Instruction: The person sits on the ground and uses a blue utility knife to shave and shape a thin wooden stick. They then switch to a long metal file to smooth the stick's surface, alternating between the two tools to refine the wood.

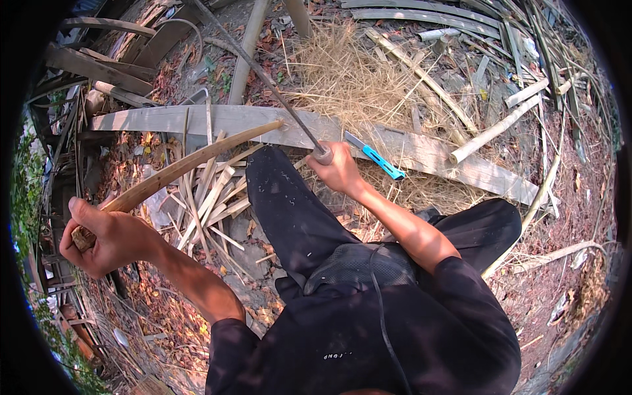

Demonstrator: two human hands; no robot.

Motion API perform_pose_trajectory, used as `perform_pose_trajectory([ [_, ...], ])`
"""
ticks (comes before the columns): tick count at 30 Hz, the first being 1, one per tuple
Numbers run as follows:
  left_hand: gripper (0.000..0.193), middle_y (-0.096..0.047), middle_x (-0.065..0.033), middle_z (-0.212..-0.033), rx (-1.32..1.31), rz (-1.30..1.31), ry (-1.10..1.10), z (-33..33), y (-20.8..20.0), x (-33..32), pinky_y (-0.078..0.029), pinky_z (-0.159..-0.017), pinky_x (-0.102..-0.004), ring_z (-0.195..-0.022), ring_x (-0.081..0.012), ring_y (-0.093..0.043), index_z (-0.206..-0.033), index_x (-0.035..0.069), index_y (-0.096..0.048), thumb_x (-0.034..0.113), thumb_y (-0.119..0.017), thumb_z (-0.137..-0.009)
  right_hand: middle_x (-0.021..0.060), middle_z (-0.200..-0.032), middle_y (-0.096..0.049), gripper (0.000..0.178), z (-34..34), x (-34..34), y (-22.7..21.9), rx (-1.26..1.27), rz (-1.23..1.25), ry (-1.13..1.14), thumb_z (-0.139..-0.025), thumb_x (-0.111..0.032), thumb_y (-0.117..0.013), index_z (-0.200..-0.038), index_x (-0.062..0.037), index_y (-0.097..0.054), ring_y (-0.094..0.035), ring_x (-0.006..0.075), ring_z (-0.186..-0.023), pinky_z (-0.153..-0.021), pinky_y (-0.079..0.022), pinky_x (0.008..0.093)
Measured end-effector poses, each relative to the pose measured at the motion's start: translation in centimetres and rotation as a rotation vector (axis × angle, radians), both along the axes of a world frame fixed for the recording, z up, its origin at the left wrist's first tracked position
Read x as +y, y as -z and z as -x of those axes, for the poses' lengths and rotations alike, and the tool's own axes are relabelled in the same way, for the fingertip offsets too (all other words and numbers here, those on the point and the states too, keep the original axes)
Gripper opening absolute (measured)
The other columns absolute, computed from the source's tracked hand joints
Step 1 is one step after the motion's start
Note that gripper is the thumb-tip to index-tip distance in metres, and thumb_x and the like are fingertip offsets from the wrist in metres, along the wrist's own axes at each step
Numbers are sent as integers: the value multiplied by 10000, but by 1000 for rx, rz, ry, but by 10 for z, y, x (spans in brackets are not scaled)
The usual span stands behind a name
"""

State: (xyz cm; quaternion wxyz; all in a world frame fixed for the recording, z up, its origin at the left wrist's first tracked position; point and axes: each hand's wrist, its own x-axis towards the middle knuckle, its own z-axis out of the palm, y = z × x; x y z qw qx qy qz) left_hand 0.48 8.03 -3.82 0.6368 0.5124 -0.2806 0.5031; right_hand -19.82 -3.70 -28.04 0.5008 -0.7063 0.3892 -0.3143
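Observation:
My left hand (115, 240) is closed around the thick end of a long tapering wooden stick (178, 172). The stick slants up to the right, and its far tip overlaps the grey wooden plank (217, 118) in view; whether they touch I cannot tell. In my right hand (338, 168) is the pale round handle of a long thin dark metal tool (263, 79). Its shaft runs up and left past the stick's tip and out of view at the top. A turquoise utility knife (383, 162) lies to the right of that hand, over the plank, with its blade out.
Split wood strips (214, 197) lie heaped left of my knee. Dry straw (349, 66) spreads beyond the plank. Bamboo poles (497, 128) and long slats (428, 18) lie at the far right. Old boards (99, 69) are stacked at the far left. A cord (378, 289) hangs over my shirt.

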Motion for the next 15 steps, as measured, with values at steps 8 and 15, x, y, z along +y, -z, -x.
perform_pose_trajectory([
  [8,232,-529,-31,-599,17,-115,-91,-12,-5,3,-391,-473,-226,-516,-102,-472,-649,15,-505,78,-704,-751,305,-851,-624,354,46,-15,118,658,-347,-50,-728,-223,-583,-906,80,-626,-650,384,-863,-739,-490,431],
  [15,210,-526,-62,-584,-50,-45,59,-18,9,20,-457,-376,-200,-438,-121,-513,-679,5,-483,30,-672,-768,207,-646,-590,274,23,-8,31,242,-115,-90,-727,-195,-614,-720,75,-570,-591,303,-605,-599,-465,395],
])
